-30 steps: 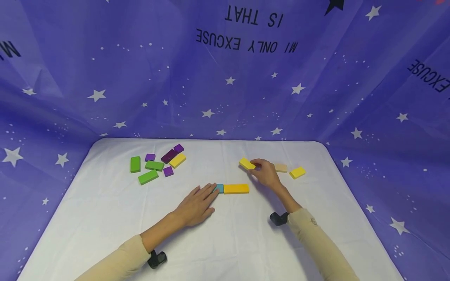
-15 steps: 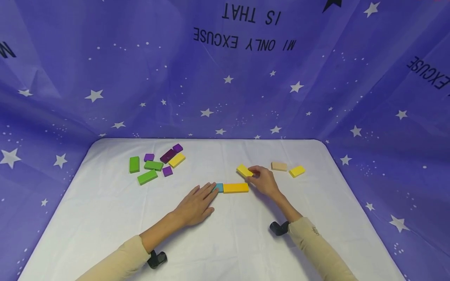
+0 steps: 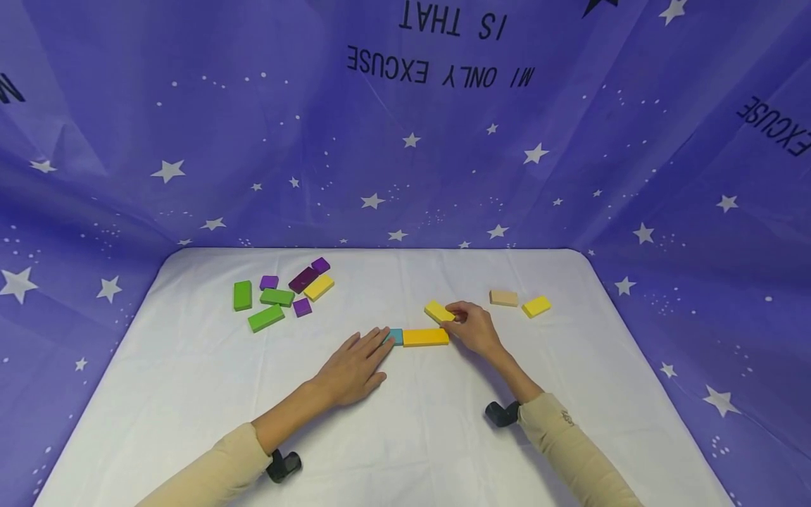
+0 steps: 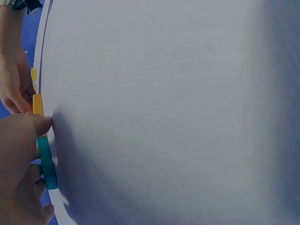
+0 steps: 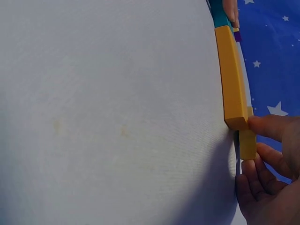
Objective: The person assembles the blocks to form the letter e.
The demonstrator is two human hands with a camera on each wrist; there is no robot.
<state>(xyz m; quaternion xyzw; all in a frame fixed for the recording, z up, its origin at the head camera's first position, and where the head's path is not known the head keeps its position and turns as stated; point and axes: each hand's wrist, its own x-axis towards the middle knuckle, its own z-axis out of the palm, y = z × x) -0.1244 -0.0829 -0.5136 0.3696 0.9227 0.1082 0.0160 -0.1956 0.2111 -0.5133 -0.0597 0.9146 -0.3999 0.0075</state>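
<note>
My left hand (image 3: pixel 351 367) lies with its fingers straight over a teal block (image 3: pixel 395 336), covering most of it. Against that block's right end, in one line, lies a long orange block (image 3: pixel 426 338). My right hand (image 3: pixel 474 329) pinches the right end of a yellow block (image 3: pixel 438 311), just behind the orange block's right end. In the right wrist view the thumb (image 5: pixel 268 125) and fingers hold the yellow block (image 5: pixel 247 145), partly hidden behind the orange block (image 5: pixel 230 75). The left wrist view shows the teal block (image 4: pixel 47 161) beside my left hand (image 4: pixel 16 154).
Farther right lie a tan block (image 3: pixel 503 298) and another yellow block (image 3: pixel 536 306). A loose group at the back left holds green blocks (image 3: pixel 266 318), small purple cubes (image 3: pixel 302 307), a dark purple block (image 3: pixel 304 279) and a yellow block (image 3: pixel 319 287). Star-patterned blue cloth (image 3: pixel 405 176) encloses the white table (image 3: pixel 405 436).
My right hand has brought the yellow block nearer and slightly left, toward the orange block, uncovering the tan block. The left hand has stayed in place.
</note>
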